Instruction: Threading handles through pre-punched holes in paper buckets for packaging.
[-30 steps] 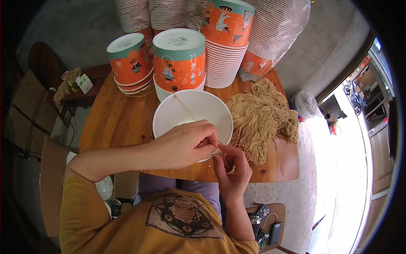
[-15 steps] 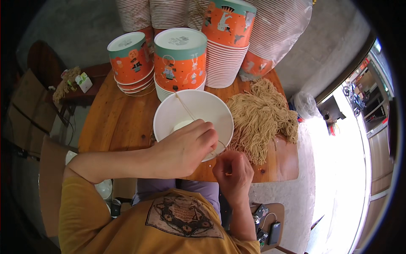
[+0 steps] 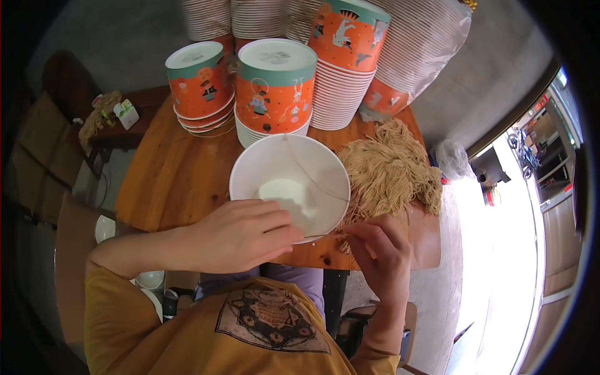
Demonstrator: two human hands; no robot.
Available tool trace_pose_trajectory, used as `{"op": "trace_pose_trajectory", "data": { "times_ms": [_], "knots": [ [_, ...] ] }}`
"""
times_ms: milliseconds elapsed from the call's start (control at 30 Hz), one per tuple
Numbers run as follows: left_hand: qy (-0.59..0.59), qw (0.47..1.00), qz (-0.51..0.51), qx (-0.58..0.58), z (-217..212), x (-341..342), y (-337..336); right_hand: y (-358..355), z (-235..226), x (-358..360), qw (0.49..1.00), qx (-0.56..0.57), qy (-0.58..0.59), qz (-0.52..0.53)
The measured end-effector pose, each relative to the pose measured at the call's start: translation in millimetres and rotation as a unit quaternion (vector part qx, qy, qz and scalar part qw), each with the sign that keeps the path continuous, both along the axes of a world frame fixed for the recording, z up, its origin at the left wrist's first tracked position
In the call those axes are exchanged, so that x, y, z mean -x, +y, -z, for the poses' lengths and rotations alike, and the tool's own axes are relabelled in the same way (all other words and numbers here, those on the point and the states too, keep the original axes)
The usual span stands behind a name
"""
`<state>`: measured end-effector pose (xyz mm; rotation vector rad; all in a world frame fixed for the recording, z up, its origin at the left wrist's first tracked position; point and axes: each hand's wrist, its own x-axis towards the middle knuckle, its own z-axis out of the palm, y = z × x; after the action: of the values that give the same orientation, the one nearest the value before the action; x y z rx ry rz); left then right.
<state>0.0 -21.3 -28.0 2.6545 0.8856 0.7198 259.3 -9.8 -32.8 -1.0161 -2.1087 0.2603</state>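
The white tub [image 3: 249, 172] stands mouth up on the wooden table [image 3: 172, 194], directly ahead of both hands. The left hand [image 3: 257, 232] lies across its near rim, fingers close together; whether it grips the rim or the cord there I cannot tell, since the thumb is hidden. The right hand [image 3: 382, 249], just right of the tub's near edge, pinches a thin cord between thumb and forefinger, a short length spanning toward the left fingertips. Cord [image 3: 317, 185] also crosses inside the tub. Beyond the right hand lies the tan yarn heap [image 3: 390, 169], near the tub's right side
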Motion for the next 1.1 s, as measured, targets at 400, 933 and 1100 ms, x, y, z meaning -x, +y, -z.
{"op": "trace_pose_trajectory", "data": {
  "times_ms": [400,933,1100],
  "knots": [
    [-0.116,0.978,-0.164,0.062,2,12,-5,35,-5,74,0.996,0.072,-0.016,-0.05],
    [-0.108,0.988,-0.106,-0.028,16,15,-4,32,-1,88,0.994,0.064,-0.052,0.073],
    [-0.14,0.987,-0.079,-0.008,16,15,-8,38,2,87,0.995,0.05,-0.053,0.073]
  ]
}}
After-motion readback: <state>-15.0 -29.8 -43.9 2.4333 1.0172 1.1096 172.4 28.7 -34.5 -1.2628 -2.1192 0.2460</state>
